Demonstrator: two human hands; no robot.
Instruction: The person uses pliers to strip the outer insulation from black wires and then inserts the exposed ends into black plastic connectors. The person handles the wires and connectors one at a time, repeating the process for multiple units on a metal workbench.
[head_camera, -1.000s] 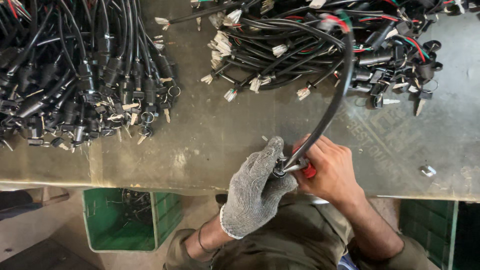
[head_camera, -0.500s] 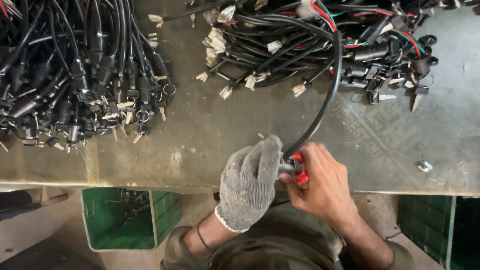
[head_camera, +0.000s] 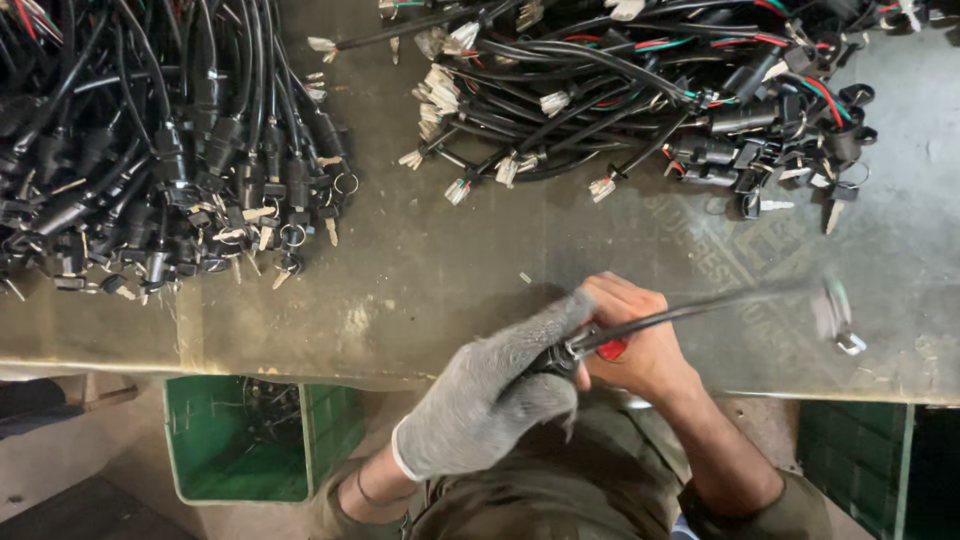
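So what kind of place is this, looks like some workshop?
Probably a small wiring-assembly workshop: heaps of black cable harnesses with connectors cover a worn workbench, a green crate sits below, and the gloved left hand works one cable.

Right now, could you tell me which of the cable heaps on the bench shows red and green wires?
The heap at upper right: red and green strands run through its black cables. The heap at upper left looks almost wholly black, with keys along its near edge.

Gloved left hand (head_camera: 500, 385) and bare right hand (head_camera: 640, 345) grip one black cable (head_camera: 700, 310) — blurred
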